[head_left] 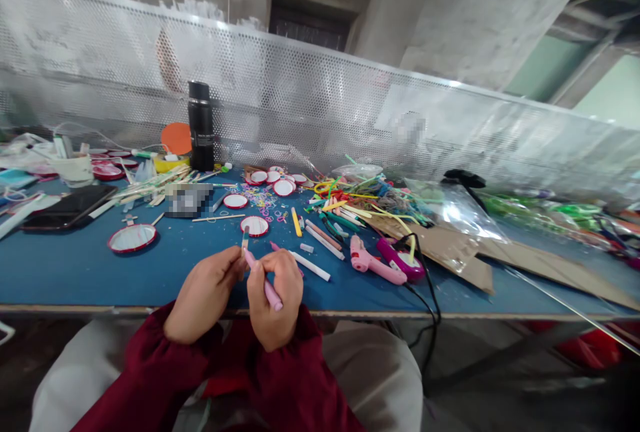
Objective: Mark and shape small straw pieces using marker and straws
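Observation:
My right hand is closed around a pink marker, which slants up and left. My left hand pinches a small flat stick upright, its upper part teal and its lower part pale. The marker's upper end meets the stick close to the left fingertips; exact contact is too small to tell. Just beyond the hands lies a round red-rimmed disc. A white marker rests to the right of my right hand, near a small loose cap.
A pink glue gun and a purple device with black cables sit at right. Pipe cleaners and cardboard lie behind. A black bottle, phone and red-rimmed disc are left. A perforated metal screen backs the table.

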Demonstrator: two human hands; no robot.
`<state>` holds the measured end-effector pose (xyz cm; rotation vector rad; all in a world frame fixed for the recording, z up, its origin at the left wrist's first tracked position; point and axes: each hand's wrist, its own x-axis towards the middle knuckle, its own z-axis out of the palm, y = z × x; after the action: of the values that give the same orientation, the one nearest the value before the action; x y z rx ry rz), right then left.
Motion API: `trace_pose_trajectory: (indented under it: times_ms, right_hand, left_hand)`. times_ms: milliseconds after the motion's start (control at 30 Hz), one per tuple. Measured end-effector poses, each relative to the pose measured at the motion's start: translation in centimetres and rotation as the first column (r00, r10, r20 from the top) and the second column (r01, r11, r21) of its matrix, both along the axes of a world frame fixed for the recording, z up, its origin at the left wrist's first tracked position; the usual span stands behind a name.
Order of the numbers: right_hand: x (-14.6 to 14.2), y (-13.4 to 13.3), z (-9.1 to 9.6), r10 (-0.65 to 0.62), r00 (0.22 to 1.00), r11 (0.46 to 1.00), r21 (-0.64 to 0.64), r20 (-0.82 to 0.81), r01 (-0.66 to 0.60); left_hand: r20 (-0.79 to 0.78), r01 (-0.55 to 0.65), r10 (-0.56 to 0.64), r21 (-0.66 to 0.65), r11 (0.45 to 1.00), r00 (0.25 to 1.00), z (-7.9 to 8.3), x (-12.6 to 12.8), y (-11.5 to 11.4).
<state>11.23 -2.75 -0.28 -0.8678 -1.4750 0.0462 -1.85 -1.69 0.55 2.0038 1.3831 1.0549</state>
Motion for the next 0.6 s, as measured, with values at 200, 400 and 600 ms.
trace_pose_trajectory:
  times_ms: [200, 400, 600]
  right_hand:
    - [-0.07, -0.20, 0.05, -0.015, 0.997, 0.996, 0.090, -0.079, 0.022]
    - [0.45, -0.01, -0.05, -0.073, 0.996, 0.995, 0.064, -0.041, 0.075]
    - [0.72, 0.27, 0.23, -0.036, 0.999, 0.999, 0.028, 0.029, 0.035]
  left_hand:
    - [0.081, -0.014, 0.015, -0.008, 1.000, 0.997, -0.36, -0.14, 0.41]
    - [0.166, 0.001, 0.003, -0.026, 1.000, 0.986, -0.68, -0.21, 0.62]
    - [0.204, 0.031, -0.031, 0.001, 1.000, 0.979, -0.81, -0.26, 0.69]
